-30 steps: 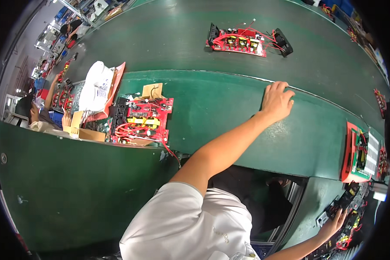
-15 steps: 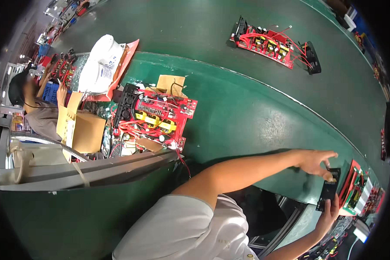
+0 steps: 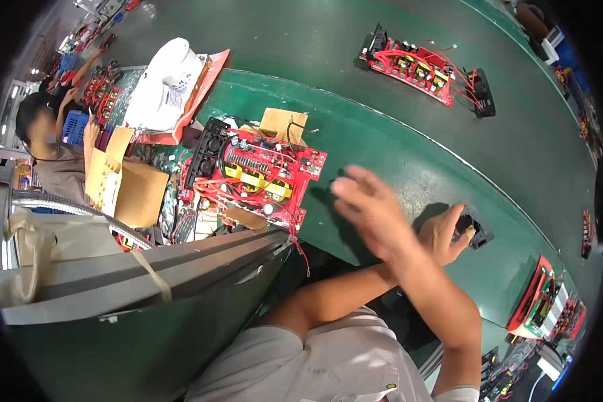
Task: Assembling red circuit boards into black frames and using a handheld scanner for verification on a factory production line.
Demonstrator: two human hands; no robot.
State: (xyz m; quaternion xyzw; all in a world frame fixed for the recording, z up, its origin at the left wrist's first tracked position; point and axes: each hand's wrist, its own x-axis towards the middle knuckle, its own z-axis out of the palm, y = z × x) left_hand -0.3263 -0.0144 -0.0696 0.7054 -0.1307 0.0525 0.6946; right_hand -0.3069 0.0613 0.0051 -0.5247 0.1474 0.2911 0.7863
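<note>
My left hand [image 3: 441, 234] grips a black plastic panel [image 3: 481, 225] with cut-outs, tilted just above the green bench on the right. A small tan patch shows by the fingers. Crossing over my left forearm, my right hand [image 3: 372, 208] reaches leftward in the air with its fingers apart. Nothing shows in it, though motion blurs the fingertips. The thing nearest to it is a red circuit board [image 3: 275, 171] with yellow-wrapped coils, red wires and a black fan panel [image 3: 209, 153] at its left end.
A white bucket [image 3: 171, 74] lies on a red sheet at the left, near an open cardboard box [image 3: 141, 197] and a co-worker [image 3: 57, 151]. Another wired red board [image 3: 415, 70] rests on the far dark green surface. More boards [image 3: 539, 301] stand at the right. A metal rail [image 3: 181, 258] borders the near left.
My right hand has left the black panel and swung left across my left forearm. My left hand has drawn the panel leftward and turned it. The view has shifted slightly.
</note>
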